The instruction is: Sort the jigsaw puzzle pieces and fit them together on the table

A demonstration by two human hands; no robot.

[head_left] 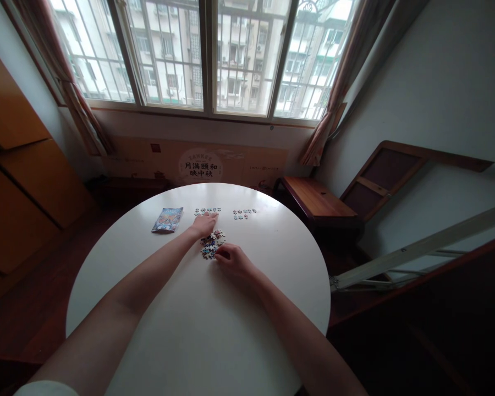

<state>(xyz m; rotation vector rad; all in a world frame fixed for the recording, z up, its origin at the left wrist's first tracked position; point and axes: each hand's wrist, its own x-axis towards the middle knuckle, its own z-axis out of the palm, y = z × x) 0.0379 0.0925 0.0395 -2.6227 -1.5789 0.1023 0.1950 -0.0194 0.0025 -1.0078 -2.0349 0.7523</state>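
Observation:
A small heap of jigsaw puzzle pieces lies on the white round table. My left hand reaches past the heap to a group of laid-out puzzle pieces, its fingers drawn together and fingertips down on a piece at the group's near right end. At the heap's right edge, my right hand has thumb and fingers pinched at a puzzle piece; the fingertips partly cover it. Farther right, a second group of puzzle pieces is set out in two short rows.
A colourful printed packet lies on the table, left of the pieces. Beyond the table are a printed cardboard panel and a barred window. A low wooden stand is at the right, and orange cabinets stand at the left.

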